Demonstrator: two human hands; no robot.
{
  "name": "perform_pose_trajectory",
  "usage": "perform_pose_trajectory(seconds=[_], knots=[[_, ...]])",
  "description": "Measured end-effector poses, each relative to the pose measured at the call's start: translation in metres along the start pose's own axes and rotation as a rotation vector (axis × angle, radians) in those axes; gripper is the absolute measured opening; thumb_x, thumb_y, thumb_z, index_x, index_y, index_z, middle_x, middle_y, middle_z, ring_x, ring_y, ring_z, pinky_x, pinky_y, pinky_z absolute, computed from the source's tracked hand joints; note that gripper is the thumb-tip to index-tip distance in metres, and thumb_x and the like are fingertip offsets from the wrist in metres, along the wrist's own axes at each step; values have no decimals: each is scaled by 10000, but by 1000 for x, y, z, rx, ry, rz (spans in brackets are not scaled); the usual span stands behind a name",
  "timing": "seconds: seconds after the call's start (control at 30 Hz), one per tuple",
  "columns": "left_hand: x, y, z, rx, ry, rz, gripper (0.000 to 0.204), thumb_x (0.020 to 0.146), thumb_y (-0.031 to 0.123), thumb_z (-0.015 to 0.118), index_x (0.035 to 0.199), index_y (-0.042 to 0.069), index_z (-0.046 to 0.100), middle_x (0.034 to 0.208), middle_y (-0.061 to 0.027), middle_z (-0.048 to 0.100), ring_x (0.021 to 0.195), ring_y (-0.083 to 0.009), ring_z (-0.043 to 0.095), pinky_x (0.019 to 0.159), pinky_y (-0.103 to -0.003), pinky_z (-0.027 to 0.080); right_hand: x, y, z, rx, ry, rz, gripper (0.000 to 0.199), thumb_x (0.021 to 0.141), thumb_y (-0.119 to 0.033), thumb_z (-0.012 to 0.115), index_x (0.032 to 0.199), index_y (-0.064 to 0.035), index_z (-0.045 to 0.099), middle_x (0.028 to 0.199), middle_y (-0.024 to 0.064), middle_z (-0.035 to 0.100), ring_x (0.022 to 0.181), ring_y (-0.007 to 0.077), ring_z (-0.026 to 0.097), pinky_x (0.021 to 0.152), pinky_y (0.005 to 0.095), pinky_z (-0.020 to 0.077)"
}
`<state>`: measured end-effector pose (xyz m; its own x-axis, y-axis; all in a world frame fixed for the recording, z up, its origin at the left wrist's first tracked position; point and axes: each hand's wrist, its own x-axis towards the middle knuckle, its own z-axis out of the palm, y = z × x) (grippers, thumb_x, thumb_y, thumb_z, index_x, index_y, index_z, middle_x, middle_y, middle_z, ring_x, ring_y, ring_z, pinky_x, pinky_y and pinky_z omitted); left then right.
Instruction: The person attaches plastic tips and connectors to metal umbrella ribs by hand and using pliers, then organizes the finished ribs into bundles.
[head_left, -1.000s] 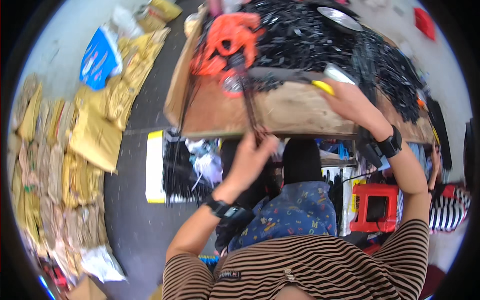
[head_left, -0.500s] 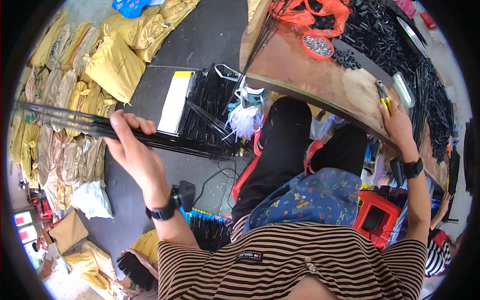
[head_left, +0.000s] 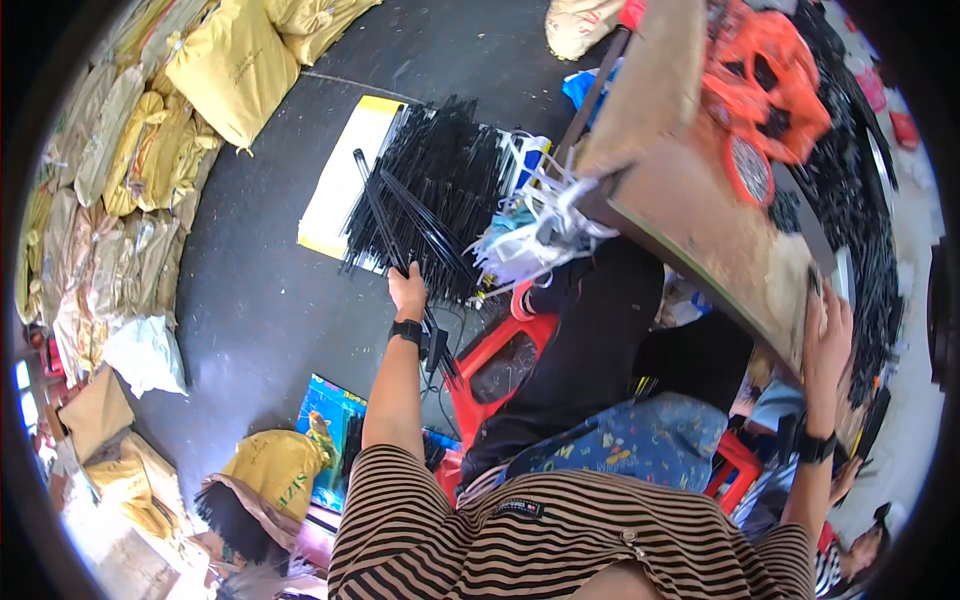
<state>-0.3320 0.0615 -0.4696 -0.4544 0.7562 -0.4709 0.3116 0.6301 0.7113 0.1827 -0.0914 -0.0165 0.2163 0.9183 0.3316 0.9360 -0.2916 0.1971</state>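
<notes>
Several thin black strips, likely light, springy and slick, pass through the closed left hand, best gripped mid-length, reaching over the dark pile. Beside the table, the right hand curls, any hold unclear.

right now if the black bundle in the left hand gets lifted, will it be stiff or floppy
The black bundle is probably fairly stiff, as it runs nearly straight beyond the left hand. It looks light, being thin and held one-handed. It may splay, since it seems several slim lengths rather than one piece.
</notes>
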Motion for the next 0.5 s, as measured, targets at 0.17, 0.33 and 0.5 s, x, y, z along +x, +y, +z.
perform_pose_trajectory(seconds=[0.17, 0.33, 0.5], knots=[[8, -6, 50, 83, -6, -175, 522, 683, 268, 769, 1022, -58, 544, 1014, -261, 624, 978, -416, 603, 877, -430, 471, 8, -77, 5, 319, -82, 54, 116, 925, -111, 551, 922, 4, 568, 728, 117, 544, 663, 194, 536, 638, 320, 436], [5, 1, 85, 171, 134, -134, 465, 693, 226, 746, 1017, -42, 547, 960, -267, 636, 940, -429, 613, 847, -447, 481, 3, -82, 15, 363, -20, 103, 156, 967, -116, 481, 869, 3, 503, 782, 60, 462, 747, 152, 436, 728, 282, 394], [29, -36, 109, 177, 122, -112, 467, 700, 122, 632, 1125, -39, 523, 999, -289, 627, 961, -436, 605, 857, -463, 474, -4, -107, 11, 342, -106, 337, 165, 971, -124, 464, 900, 24, 486, 840, 61, 462, 810, 160, 434, 794, 276, 375]])
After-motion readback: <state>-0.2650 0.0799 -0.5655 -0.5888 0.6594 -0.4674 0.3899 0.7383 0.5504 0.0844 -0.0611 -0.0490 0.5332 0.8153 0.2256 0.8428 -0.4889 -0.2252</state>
